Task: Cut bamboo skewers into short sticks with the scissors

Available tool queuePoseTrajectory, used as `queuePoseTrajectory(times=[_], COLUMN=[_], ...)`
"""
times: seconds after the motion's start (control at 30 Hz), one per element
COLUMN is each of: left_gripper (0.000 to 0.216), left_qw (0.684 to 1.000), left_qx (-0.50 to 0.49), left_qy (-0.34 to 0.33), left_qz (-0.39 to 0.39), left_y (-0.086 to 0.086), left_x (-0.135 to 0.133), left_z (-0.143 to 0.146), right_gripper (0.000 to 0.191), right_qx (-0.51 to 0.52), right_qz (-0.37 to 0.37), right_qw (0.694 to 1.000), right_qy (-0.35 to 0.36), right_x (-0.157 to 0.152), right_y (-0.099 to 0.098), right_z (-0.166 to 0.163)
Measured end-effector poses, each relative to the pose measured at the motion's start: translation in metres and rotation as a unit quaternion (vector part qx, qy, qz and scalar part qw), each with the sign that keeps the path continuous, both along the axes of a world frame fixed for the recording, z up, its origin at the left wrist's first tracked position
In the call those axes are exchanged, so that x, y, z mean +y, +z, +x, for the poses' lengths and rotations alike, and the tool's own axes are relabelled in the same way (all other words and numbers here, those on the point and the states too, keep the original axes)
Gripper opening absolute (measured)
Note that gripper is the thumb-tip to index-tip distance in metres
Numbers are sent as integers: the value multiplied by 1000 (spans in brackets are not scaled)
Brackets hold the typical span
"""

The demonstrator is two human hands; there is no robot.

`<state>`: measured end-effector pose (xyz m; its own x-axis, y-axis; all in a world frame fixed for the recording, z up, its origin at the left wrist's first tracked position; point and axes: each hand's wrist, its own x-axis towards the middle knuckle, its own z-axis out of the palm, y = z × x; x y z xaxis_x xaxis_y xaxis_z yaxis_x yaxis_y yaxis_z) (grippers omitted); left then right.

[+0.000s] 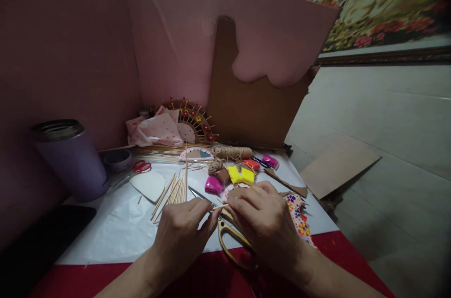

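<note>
My left hand point(181, 227) and my right hand point(268, 218) meet over the table, both closed. A short, pale wooden stick point(220, 207) is pinched between the fingertips of the two hands. Beneath them lie scissors point(224, 233) with gold handles, partly covered by my right hand. Several bamboo skewers point(178, 190) are spread beyond my left hand. Just past my right fingers, a cardboard piece with a pale fabric edge point(237, 192) is partly hidden. Magenta clay point(213, 185) and yellow clay packets point(241, 175) rest behind it.
On the left stand a purple tumbler point(73, 161) and a small bowl point(118, 159), near red scissors point(142, 166). A twine roll point(232, 152) and a decorated half-round fan point(199, 119) lie at the back, before a cardboard panel point(253, 110). Floral fabric point(299, 215) sits at right.
</note>
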<state>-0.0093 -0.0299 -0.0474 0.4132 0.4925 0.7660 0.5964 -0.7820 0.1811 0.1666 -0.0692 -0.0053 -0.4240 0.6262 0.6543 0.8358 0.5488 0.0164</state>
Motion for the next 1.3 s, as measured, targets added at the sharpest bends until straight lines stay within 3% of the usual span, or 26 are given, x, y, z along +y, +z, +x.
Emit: queuePoseTrajectory(times=[0.33,0.57,0.7,0.77,0.87,1.0,1.07,1.17,1.3], left_gripper=[29,28,29,29,29,31,31,31,31], left_qw=[996,985,974,963,916,805,750,687,660], left_qx=[43,78,56,19,-69,-168,-187,-220,-264], left_qy=[57,100,42,-16,-126,-236,-257,-279,-281], left_qz=[-55,-116,-214,-269,-374,-518,-580,-633,-645], left_y=[-2,-6,-2,2,7,11,10,6,2], left_x=[-5,-6,1,4,7,8,9,10,11], left_z=[2,6,2,-1,-4,-5,-5,-2,3], right_gripper=[25,32,22,14,10,14,18,22,17], right_qx=[16,23,40,59,160,302,329,348,289], right_qz=[-40,-8,-122,-189,-300,-443,-467,-447,-365], right_qw=[999,1000,992,980,935,820,793,805,879], right_qy=[15,1,-14,22,103,202,213,178,105], right_x=[5,8,9,11,18,27,30,29,23], right_y=[-10,-30,-17,-6,6,4,3,4,5], right_z=[1,-6,1,11,25,31,30,31,37])
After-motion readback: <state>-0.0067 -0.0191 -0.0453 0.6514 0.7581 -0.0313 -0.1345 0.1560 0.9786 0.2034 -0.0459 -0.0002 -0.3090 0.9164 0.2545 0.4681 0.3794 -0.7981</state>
